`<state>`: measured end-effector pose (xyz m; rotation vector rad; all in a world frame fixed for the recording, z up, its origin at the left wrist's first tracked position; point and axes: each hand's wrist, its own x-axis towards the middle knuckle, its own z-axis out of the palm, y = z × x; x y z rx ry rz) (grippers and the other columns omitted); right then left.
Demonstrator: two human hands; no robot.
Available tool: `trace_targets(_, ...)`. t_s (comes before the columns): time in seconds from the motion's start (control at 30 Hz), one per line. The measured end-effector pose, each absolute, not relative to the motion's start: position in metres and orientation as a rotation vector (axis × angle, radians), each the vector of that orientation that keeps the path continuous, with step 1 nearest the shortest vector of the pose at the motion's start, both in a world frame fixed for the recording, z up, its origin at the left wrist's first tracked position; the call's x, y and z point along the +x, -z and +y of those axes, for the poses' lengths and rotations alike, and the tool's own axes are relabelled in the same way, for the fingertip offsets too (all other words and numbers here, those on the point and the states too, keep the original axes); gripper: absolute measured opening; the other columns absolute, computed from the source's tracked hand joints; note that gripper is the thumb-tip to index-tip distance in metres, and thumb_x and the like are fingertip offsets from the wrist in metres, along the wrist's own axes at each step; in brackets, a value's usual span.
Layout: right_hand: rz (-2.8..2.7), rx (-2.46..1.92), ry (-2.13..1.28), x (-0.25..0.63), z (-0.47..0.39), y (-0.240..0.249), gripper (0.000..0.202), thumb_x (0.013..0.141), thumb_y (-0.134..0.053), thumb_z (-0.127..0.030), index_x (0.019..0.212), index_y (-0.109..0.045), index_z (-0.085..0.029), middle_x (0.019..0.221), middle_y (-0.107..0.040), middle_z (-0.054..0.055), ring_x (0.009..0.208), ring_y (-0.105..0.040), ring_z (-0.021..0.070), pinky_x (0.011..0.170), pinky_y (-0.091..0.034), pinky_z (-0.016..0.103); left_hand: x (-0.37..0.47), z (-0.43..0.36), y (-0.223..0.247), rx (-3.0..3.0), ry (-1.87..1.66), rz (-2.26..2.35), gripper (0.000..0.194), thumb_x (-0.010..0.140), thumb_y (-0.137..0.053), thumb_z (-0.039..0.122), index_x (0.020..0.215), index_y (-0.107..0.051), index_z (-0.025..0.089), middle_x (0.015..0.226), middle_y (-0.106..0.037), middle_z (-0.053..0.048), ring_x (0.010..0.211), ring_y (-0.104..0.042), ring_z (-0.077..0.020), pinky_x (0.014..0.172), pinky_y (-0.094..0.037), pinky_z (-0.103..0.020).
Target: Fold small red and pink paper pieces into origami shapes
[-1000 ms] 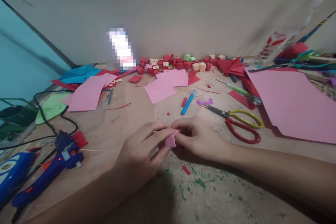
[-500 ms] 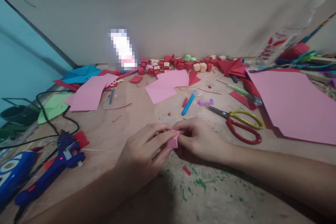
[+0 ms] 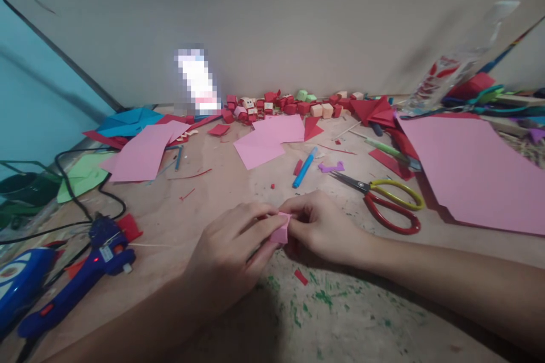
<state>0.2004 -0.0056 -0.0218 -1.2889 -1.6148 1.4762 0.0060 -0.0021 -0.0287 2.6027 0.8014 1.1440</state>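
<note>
Pinching folded pink paper (image 3: 280,232) between hands (image 3: 227,244)

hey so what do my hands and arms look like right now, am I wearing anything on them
Your left hand and right hand are ungloved, with no rings visible. No watch, bracelet or sleeve shows on either wrist or forearm.

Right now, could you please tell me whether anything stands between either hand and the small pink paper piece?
Nothing visible does: the left hand holds the small pink paper piece, and the right hand has its fingers against one side.
</note>
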Motion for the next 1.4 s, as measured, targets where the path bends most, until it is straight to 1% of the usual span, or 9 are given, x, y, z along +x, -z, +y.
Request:
trace_targets(0.1,-1.541,-1.272,-1.532,0.199,-0.007,0.018,0.021,0.085,-0.051,-0.011,0.072,-0.067,-0.014,0.056,-0.061,-0.002,0.046,-0.050,0.0084,0.044,-0.034,0.019,0.004,-0.002,0.027,2.614,-1.149,0.838,0.023,0.091,-0.069,0.008,0.113,-0.070,0.016,0.108,-0.075,-0.008,0.097,-0.070,-0.0190,0.086,-0.054,-0.033)
trace_targets(0.23,-1.591,-1.272,-1.485,0.198,-0.007,0.015,0.022,0.087,-0.052,-0.015,0.071,-0.066,-0.014,0.059,-0.063,0.000,0.050,-0.052,0.0092,0.046,-0.035,0.020,0.002,-0.001,0.025,2.647,-1.135,0.894,0.024,0.091,-0.069,0.007,0.113,-0.069,0.016,0.107,-0.075,-0.007,0.098,-0.069,-0.0197,0.088,-0.051,-0.034)
trace_targets(0.47,-1.781,-1.209,-1.323,0.202,-0.005,0.018,0.023,0.086,-0.052,-0.014,0.063,-0.056,-0.016,0.055,-0.053,-0.003,0.052,-0.047,0.0084,0.048,-0.031,0.020,0.004,-0.005,0.022,2.709,-1.109,0.908,0.017,0.093,-0.068,0.014,0.110,-0.068,0.017,0.105,-0.075,-0.005,0.095,-0.069,-0.0192,0.087,-0.049,-0.034)
trace_targets(0.83,-1.774,-1.244,-1.343,0.202,-0.007,0.017,0.029,0.091,-0.048,-0.014,0.063,-0.057,-0.016,0.053,-0.057,-0.003,0.048,-0.048,0.0077,0.048,-0.029,0.020,0.002,-0.004,0.026,2.677,-1.071,0.929,0.024,0.092,-0.069,0.013,0.114,-0.067,0.020,0.110,-0.075,-0.005,0.098,-0.070,-0.0189,0.087,-0.053,-0.032)
trace_targets(0.93,-1.735,-1.264,-1.334,0.201,-0.006,0.017,0.025,0.091,-0.053,-0.016,0.068,-0.062,-0.015,0.056,-0.057,-0.002,0.052,-0.049,0.0091,0.049,-0.033,0.021,0.002,-0.003,0.023,2.648,-1.102,0.954,0.022,0.092,-0.069,0.012,0.114,-0.067,0.019,0.107,-0.076,-0.005,0.098,-0.070,-0.0185,0.089,-0.052,-0.031)
trace_targets(1.07,-1.572,-1.167,-1.459,0.200,-0.006,0.018,0.023,0.094,-0.060,-0.026,0.075,-0.067,-0.015,0.062,-0.060,-0.001,0.058,-0.054,0.0112,0.054,-0.041,0.023,0.000,-0.002,0.020,2.501,-1.099,1.063,0.023,0.092,-0.068,0.014,0.114,-0.067,0.019,0.108,-0.077,-0.004,0.098,-0.071,-0.0172,0.090,-0.053,-0.027)
trace_targets(1.2,-1.374,-1.059,-1.494,0.203,-0.005,0.018,0.018,0.092,-0.071,-0.034,0.098,-0.073,-0.017,0.082,-0.070,0.001,0.074,-0.064,0.0132,0.068,-0.049,0.024,-0.001,0.000,0.021,2.144,-1.053,1.199,0.028,0.092,-0.070,0.019,0.119,-0.066,0.024,0.105,-0.075,0.000,0.089,-0.071,-0.0131,0.082,-0.055,-0.022)
trace_targets(1.33,-1.187,-0.968,-1.594,0.205,-0.004,0.020,0.025,0.093,-0.073,-0.037,0.109,-0.071,-0.019,0.086,-0.068,0.001,0.064,-0.062,0.0111,0.062,-0.051,0.025,0.002,0.004,0.024,1.911,-1.044,1.114,0.027,0.093,-0.070,0.021,0.119,-0.068,0.025,0.110,-0.073,0.000,0.091,-0.069,-0.0124,0.080,-0.056,-0.021)
trace_targets(1.4,-1.127,-0.905,-1.655,0.205,-0.004,0.020,0.025,0.093,-0.073,-0.035,0.111,-0.070,-0.019,0.088,-0.069,0.002,0.066,-0.063,0.0122,0.065,-0.054,0.028,0.002,0.006,0.024,1.911,-1.036,1.083,0.027,0.093,-0.070,0.019,0.119,-0.069,0.025,0.112,-0.071,-0.001,0.094,-0.068,-0.0124,0.080,-0.056,-0.021)
